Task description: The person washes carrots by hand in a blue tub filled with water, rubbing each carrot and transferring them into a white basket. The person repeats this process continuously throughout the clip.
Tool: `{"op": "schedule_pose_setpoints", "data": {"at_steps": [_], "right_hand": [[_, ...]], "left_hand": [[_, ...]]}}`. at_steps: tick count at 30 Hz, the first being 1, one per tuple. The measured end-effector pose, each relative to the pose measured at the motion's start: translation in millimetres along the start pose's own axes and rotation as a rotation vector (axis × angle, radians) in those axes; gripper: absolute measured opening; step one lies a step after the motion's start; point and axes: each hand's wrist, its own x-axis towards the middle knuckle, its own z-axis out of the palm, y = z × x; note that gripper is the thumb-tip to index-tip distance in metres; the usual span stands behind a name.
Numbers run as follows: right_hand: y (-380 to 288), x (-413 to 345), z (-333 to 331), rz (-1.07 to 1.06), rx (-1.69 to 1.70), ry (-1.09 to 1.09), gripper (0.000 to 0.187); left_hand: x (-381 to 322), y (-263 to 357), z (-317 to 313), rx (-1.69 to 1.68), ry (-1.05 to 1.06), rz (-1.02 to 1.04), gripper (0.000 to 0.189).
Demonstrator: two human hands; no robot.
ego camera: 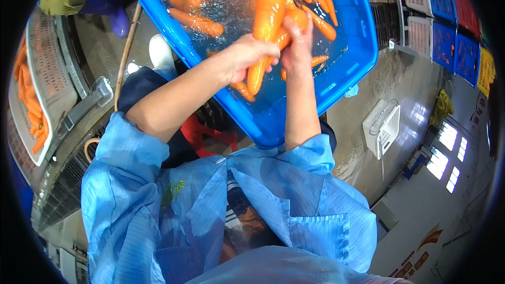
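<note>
Several orange carrots lie in the water of a large blue plastic tub. My left hand is closed around a large wet carrot, held tilted above the water with its thick end up. Beside it my right hand, slightly blurred, grips a second carrot, whose lower part passes behind the first one. The two carrots touch or overlap. Further carrots float at the tub's left side, and others lie near its right wall.
A white plastic crate holding carrots stands at left, near a wooden pole. Someone's purple boot shows at upper left. Stacked coloured crates stand at upper right. A white basket sits on the wet floor. Part of a red stool shows below the tub.
</note>
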Motion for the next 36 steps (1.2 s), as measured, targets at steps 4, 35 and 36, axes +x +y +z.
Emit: {"op": "schedule_pose_setpoints", "data": {"at_steps": [4, 35, 36], "right_hand": [[-9.6, 30.9, -25.2, 0.224, 0.064, -0.045, 0.037], [112.1, 39.2, -102.1, 0.485, -0.171, 0.012, 0.032], [87.6, 45.1, -91.6, 0.310, -0.104, 0.025, 0.026]], "left_hand": [[3.2, -15.9, 11.5, 0.158, 0.072, 0.099, 0.034], [35.2, -16.3, -25.6, -0.312, 0.164, -0.037, 0.032], [35.1, -15.7, -23.3, -0.315, 0.193, -0.045, 0.031]]}}
